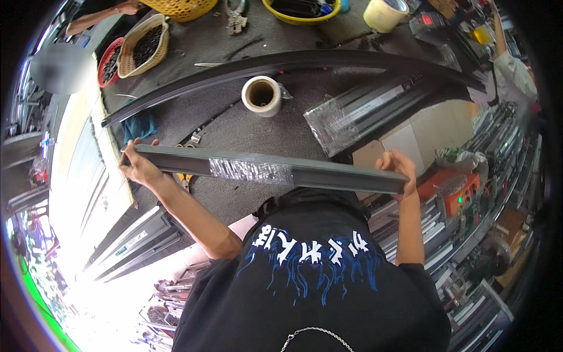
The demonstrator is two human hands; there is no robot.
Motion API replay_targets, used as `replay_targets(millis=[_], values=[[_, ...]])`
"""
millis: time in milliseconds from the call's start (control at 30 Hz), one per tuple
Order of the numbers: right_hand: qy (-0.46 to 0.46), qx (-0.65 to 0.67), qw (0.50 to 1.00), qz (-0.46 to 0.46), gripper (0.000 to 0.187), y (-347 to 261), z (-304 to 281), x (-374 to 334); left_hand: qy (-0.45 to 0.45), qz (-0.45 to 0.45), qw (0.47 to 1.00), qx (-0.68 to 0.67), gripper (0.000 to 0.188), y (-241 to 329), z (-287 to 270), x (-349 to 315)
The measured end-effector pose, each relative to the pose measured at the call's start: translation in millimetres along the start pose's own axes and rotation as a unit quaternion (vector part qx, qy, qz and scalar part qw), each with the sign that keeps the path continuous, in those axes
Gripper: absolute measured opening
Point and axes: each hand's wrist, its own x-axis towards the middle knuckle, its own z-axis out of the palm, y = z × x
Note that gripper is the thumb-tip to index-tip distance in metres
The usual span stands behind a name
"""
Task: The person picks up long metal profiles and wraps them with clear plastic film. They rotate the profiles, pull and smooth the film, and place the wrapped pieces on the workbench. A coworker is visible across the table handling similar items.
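Observation:
A long dark metal profile bar (334,174) spans the space in front of my body, with clear plastic film wound around its middle. My left hand (139,166) is closed on the bar's left end, and my right hand (401,173) grips its right end. Beyond it, a roll of clear stretch film (261,96) stands upright on the dark worktable (226,135). A bundle of film-wrapped profiles (358,111) lies to the right of that roll. Scissors with a yellow handle (185,178) are partly hidden under the bar, near my left hand.
Another long dark profile (234,68) crosses the table behind the roll. Baskets of small black parts (148,46), pliers (236,17) and a tape roll (385,14) sit at the back. An orange machine (454,190) and metal racks stand right. Other people's arms show at both far sides.

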Motion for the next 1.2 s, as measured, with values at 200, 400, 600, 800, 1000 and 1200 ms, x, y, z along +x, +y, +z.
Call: replay_targets(millis=[200, 400, 600, 800, 1000, 1200], values=[[0.019, -0.016, 1.000, 0.012, 0.039, 5.5, -0.8, -4.0, 0.002, 0.007, 1.000, -0.015, 0.047, 9.0, 8.3, -7.3], [-0.011, -0.015, 0.999, -0.031, 0.039, 12.1, -22.7, 2.4, -0.005, -0.005, 0.999, 0.040, 0.047, 14.6, 12.6, -15.0], [-0.205, -0.314, 0.924, 0.066, 0.040, -15.6, -17.6, 7.2, 0.019, -0.041, 0.999, 0.020, 0.042, 12.8, 6.5, -14.5], [-0.276, -0.662, 0.697, 0.013, 0.045, -32.0, 97.1, 14.7, -0.042, -0.007, 0.998, 0.041, 0.039, 33.6, 28.2, -30.8], [-0.305, -0.629, 0.688, -0.195, 0.067, 29.7, 211.6, 34.3, -0.075, 0.016, 0.996, 0.054, 0.038, 46.2, 53.9, -57.4], [-0.243, -0.645, 0.703, -0.174, 0.046, 67.0, 236.3, 54.5, -0.086, 0.052, 0.993, 0.063, 0.038, 37.4, 43.8, -41.6]])
